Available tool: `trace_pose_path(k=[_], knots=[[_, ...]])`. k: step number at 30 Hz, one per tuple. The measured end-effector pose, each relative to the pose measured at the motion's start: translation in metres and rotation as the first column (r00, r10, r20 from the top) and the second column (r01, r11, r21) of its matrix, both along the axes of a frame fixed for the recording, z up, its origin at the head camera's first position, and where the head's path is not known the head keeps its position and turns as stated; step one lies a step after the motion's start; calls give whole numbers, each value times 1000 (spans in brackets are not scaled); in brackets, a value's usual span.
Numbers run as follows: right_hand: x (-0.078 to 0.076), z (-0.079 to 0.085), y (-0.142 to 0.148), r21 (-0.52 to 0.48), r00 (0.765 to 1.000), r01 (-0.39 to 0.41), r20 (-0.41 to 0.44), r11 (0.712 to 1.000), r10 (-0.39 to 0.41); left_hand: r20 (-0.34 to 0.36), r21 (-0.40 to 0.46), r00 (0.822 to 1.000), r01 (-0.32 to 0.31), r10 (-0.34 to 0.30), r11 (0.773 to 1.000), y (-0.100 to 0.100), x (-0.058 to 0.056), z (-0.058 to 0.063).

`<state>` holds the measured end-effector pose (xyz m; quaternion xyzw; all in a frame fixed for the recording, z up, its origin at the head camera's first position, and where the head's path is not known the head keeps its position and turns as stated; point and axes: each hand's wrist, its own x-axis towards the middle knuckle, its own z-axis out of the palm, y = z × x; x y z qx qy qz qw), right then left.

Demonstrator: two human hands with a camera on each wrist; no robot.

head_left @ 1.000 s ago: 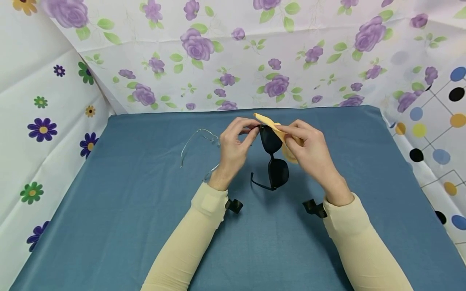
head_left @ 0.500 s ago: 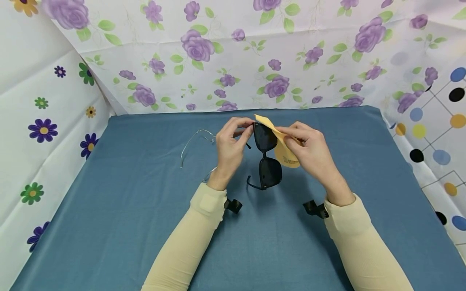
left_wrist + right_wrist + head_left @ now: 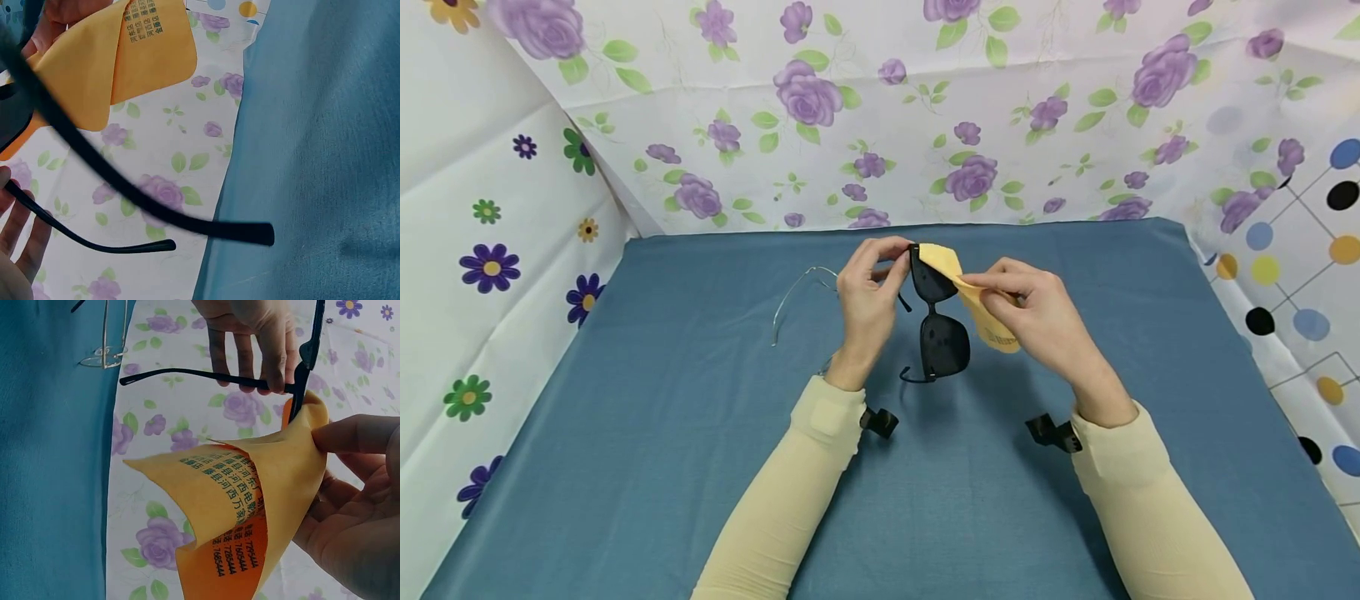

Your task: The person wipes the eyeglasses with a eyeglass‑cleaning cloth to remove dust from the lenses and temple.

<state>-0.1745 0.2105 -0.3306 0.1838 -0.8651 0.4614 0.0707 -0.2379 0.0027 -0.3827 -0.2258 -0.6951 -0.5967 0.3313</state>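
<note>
Black sunglasses [image 3: 945, 346] hang sideways in the air, one dark lens above the other. My left hand [image 3: 868, 304] pinches them by the upper corner near the hinge. A yellow printed cleaning cloth [image 3: 287, 469] is folded over the upper lens, partly covering it. My right hand [image 3: 1030, 312] pinches this cloth between thumb and fingers against that lens. Both temple arms [image 3: 144, 200] stick out unfolded in the left wrist view. Behind my left hand, thin wire-framed eyeglasses [image 3: 784, 307] lie on the blue cloth, partly hidden by the hand and wrist.
A blue cloth [image 3: 625, 467] covers the table. Floral sheets [image 3: 910, 150] hang behind it and on both sides. Each sleeve cuff carries a small black wrist camera [image 3: 880, 422].
My left hand and the sunglasses have shifted left and slightly up. More of the yellow cloth shows along the upper lens and below my right hand, which has moved little.
</note>
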Motion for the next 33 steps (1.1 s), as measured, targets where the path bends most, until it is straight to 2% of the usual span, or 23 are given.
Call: trace_pose_path(k=[9, 16, 24, 29, 33], knots=[[3, 0, -1, -26, 996, -84, 8, 996, 84, 2, -25, 1000, -27, 27, 999, 0, 0, -1], [3, -2, -4, -34, 990, -140, -31, 990, 139, -1, -55, 999, -48, 48, 997, -1, 1, -3], [4, -3, -9, 38, 976, -145, -156, 989, 149, -10, -127, 997, -76, 76, 989, 1, 4, -2], [5, -4, -11, 107, 958, -120, -248, 987, 143, -31, -155, 998, -61, 57, 986, 2, 4, -1], [4, -4, -13, 134, 950, -89, -285, 987, 124, -39, -178, 999, -40, 34, 983, 6, 5, 0]])
